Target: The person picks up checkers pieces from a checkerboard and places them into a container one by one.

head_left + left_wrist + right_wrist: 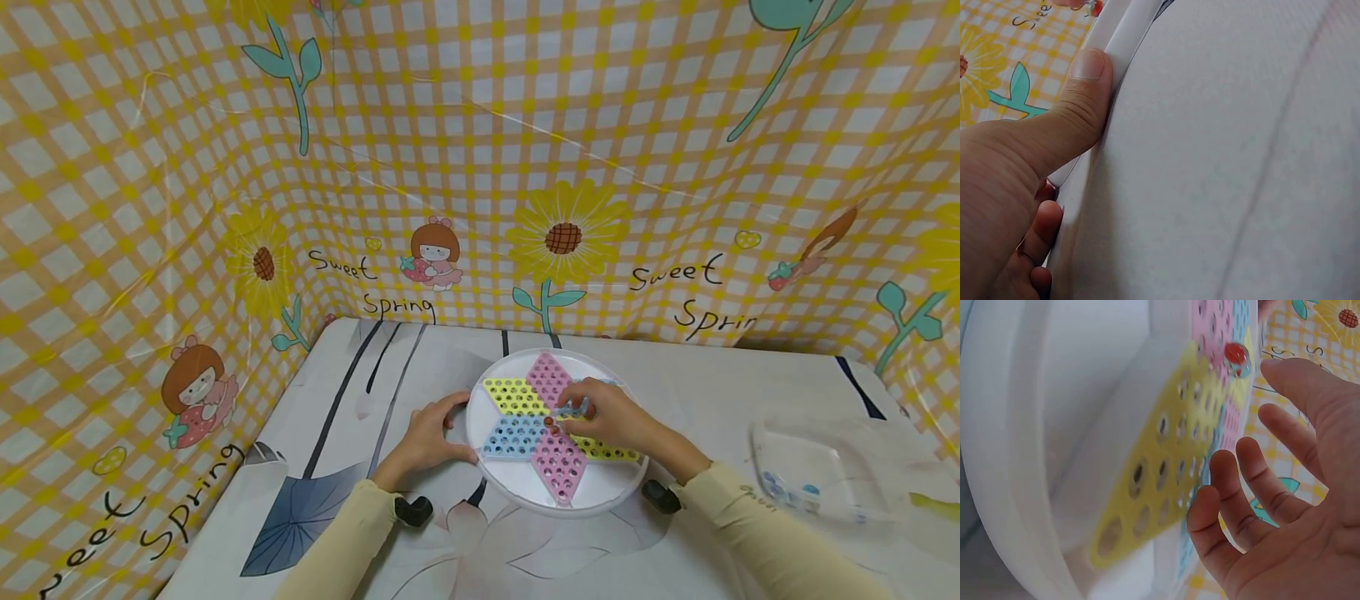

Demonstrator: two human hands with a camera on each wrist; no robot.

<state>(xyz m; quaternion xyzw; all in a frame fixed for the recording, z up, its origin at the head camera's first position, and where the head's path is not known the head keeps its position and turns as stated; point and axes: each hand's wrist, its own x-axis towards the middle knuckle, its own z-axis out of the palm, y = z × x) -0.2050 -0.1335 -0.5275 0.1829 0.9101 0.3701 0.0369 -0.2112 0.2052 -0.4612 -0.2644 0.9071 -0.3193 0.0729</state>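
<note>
A round white Chinese checkers board [517, 492] has a star of pink, yellow and blue holed sections. My left hand [431, 433] holds its left edge, thumb and fingers spread along the rim. In the left wrist view, the thumb [1088, 87] lies against the white rim [1132, 28]. My right hand [607, 412] hovers over the board's right half, fingers bent and apart. Glass marbles with red inside [550, 422] sit near the star's centre. In the right wrist view, one red marble [1237, 358] lies just beyond the thumb tip, with nothing between the fingers.
To the right stands a clear plastic container [813, 475] with a few blue pieces inside. A patterned white cloth [420, 367] covers the table. Yellow checked cloth [480, 150] hangs behind and at the left.
</note>
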